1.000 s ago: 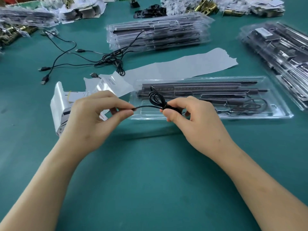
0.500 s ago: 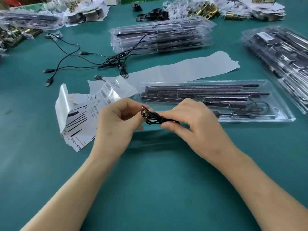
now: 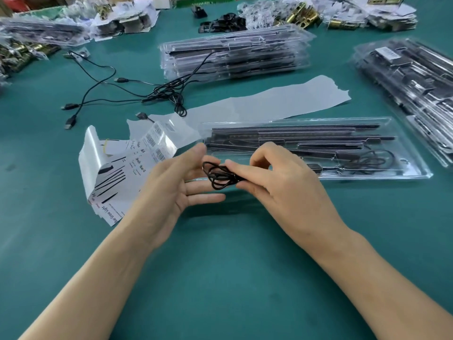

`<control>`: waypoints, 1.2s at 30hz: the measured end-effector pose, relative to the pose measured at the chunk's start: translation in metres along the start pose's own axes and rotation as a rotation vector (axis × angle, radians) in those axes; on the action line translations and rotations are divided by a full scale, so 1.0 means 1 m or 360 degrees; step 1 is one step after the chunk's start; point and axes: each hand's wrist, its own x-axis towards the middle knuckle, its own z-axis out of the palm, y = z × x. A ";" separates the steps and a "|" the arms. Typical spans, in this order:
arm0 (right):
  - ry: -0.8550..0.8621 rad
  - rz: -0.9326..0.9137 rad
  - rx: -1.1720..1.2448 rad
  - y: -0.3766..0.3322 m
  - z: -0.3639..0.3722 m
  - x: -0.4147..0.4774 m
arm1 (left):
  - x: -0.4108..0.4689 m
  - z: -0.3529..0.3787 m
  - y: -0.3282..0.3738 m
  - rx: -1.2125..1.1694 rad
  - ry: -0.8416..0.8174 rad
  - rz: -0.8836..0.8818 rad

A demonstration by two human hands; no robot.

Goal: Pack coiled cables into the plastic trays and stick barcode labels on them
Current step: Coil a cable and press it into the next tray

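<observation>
My right hand pinches a small coil of black cable between thumb and fingers, just in front of the near left end of a clear plastic tray. The tray holds long black bars and another coiled cable at its right end. My left hand is beside the coil with fingers spread straight, palm turned toward it, gripping nothing. A sheet of barcode labels lies curled to the left of my hands.
Loose black USB cables sprawl behind the labels. A strip of grey backing paper lies behind the tray. Stacks of packed trays stand at the back centre and the right edge. Piles of small parts line the far edge.
The cable went from a stretched length between both hands to a wound coil. My left hand has let go and spread its fingers; my right hand keeps the coil.
</observation>
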 end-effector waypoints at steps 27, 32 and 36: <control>-0.0199 0.1784 0.2226 -0.059 -0.005 -0.027 | -0.005 0.010 -0.018 0.0034 0.0160 0.0080; 0.0113 0.1780 0.1984 -0.064 0.013 -0.020 | -0.006 0.007 -0.019 0.0015 0.0118 0.0022; 0.0185 0.1835 0.1894 -0.062 0.016 -0.011 | -0.006 0.004 -0.019 0.0318 0.0041 0.0097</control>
